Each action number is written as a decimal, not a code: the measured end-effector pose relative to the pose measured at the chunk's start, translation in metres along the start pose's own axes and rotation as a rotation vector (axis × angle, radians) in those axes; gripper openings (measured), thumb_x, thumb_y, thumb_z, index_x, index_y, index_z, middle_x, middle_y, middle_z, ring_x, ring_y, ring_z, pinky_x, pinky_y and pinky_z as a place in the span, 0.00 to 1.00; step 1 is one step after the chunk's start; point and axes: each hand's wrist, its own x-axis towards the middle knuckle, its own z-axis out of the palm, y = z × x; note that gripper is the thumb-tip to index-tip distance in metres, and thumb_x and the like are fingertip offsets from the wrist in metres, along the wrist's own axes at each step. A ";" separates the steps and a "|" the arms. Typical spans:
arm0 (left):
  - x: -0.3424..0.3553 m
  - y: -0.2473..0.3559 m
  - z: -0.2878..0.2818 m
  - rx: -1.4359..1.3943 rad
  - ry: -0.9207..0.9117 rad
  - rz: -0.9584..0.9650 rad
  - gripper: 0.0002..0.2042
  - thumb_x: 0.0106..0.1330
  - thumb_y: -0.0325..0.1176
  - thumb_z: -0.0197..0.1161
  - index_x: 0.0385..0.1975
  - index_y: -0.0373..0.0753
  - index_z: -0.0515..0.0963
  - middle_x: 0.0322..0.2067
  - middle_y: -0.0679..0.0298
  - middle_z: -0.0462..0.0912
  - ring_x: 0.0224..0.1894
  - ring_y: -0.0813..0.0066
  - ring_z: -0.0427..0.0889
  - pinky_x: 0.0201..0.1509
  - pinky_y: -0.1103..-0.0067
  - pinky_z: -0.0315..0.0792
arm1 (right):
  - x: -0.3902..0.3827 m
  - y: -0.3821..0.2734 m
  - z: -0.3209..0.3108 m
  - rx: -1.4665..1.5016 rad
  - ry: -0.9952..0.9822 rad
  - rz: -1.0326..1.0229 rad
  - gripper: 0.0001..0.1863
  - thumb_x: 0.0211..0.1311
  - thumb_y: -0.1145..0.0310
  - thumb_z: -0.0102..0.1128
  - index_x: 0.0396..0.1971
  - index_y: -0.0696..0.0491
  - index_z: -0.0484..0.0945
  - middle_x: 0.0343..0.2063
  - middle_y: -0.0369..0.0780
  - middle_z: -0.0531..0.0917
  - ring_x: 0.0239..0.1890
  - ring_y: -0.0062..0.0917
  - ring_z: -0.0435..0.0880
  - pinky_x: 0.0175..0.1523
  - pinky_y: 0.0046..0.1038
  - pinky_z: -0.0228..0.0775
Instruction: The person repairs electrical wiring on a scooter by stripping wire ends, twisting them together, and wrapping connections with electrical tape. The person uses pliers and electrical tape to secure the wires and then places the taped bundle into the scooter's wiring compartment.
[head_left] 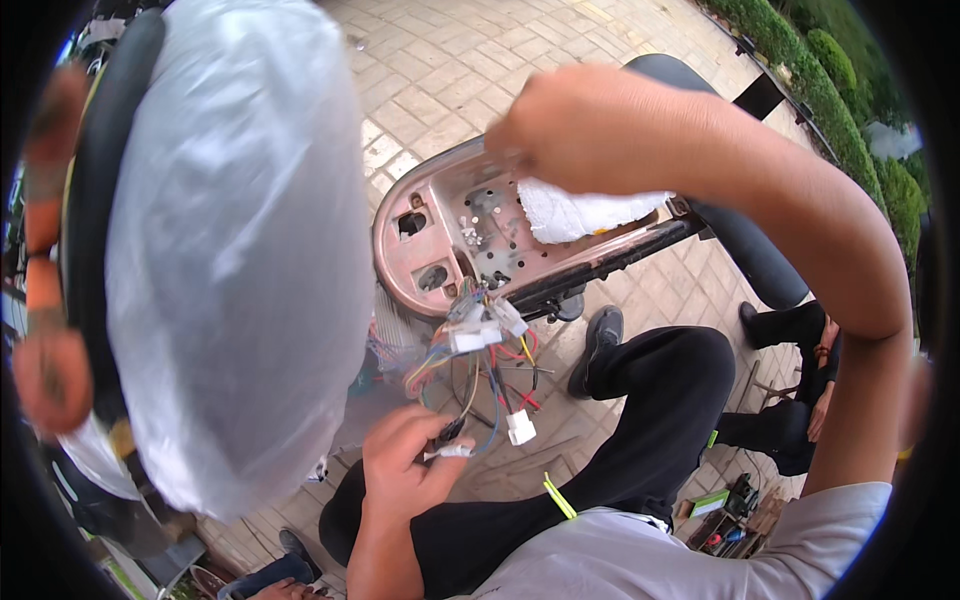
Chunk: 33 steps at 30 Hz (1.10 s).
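Multicoloured wires (502,385) with white block connectors (475,337) dangle beside a pinkish, perforated metal tray (440,220). The left hand (405,455) pinches a small black connector (452,430) below them; the right hand (580,130) curls above the tray, its grip hidden, so I cannot tell. Pale paving (430,70) lies beneath, a green hedge (830,60) beyond.

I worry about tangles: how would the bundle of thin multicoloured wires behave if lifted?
The bundle of thin multicoloured wires is probably floppy, since its strands curve and splay. The white, block-shaped plastic connector at some wire ends may swing. Crossing strands could snag.
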 end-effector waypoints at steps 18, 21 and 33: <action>0.048 -0.018 -0.055 -0.320 -0.758 -0.056 0.23 0.54 0.36 0.75 0.46 0.28 0.80 0.39 0.53 0.85 0.28 0.68 0.81 0.33 0.76 0.76 | 0.023 -0.003 0.039 -0.093 -0.310 -0.609 0.08 0.59 0.68 0.57 0.34 0.51 0.85 0.33 0.39 0.86 0.40 0.36 0.87 0.38 0.36 0.79; 0.052 -0.016 -0.054 -0.323 -0.756 -0.074 0.22 0.55 0.36 0.75 0.46 0.28 0.81 0.39 0.52 0.85 0.28 0.68 0.81 0.34 0.76 0.76 | 0.027 -0.007 0.035 -0.079 -0.227 -0.581 0.07 0.57 0.69 0.58 0.30 0.51 0.85 0.30 0.39 0.86 0.37 0.36 0.88 0.36 0.35 0.79; 0.034 -0.010 -0.046 -0.266 -0.594 -0.088 0.22 0.53 0.36 0.76 0.45 0.30 0.81 0.38 0.56 0.85 0.30 0.70 0.79 0.36 0.76 0.74 | 0.025 -0.011 0.083 0.043 0.113 -0.554 0.07 0.50 0.69 0.62 0.27 0.55 0.83 0.26 0.43 0.85 0.32 0.39 0.87 0.34 0.37 0.79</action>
